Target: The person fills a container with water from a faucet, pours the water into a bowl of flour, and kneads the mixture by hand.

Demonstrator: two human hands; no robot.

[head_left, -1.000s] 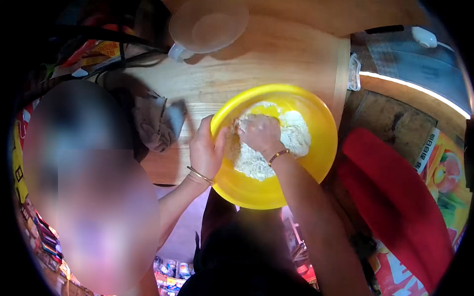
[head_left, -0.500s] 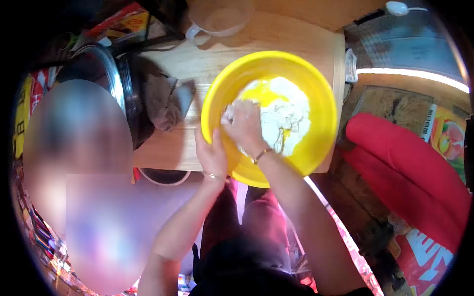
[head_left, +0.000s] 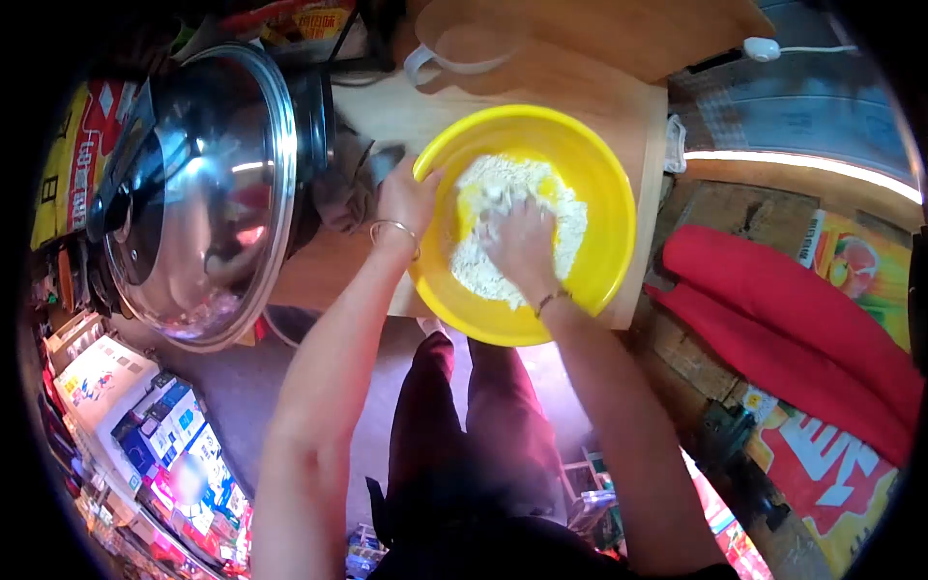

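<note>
A yellow bowl (head_left: 611, 227) rests at the front edge of the wooden table, with white flour (head_left: 570, 227) spread over its bottom. My left hand (head_left: 406, 198) grips the bowl's left rim, a bangle on its wrist. Inside the bowl, my right hand (head_left: 520, 237) is in the flour with its fingers spread; flour coats the fingertips, and a beaded bracelet circles the wrist. Nothing shows held in that hand.
A large pan with a glass lid (head_left: 208, 193) stands at the left. A clear cup (head_left: 464, 43) is on the table behind the bowl. Red cloth (head_left: 783, 300) lies at the right, by printed packaging (head_left: 822, 474). A white plug (head_left: 762, 48) is at the back right.
The person seen at the left is out of view and the lidded pan shows fully. My right hand has moved from the bowl's left side toward its middle, its fingers now spread.
</note>
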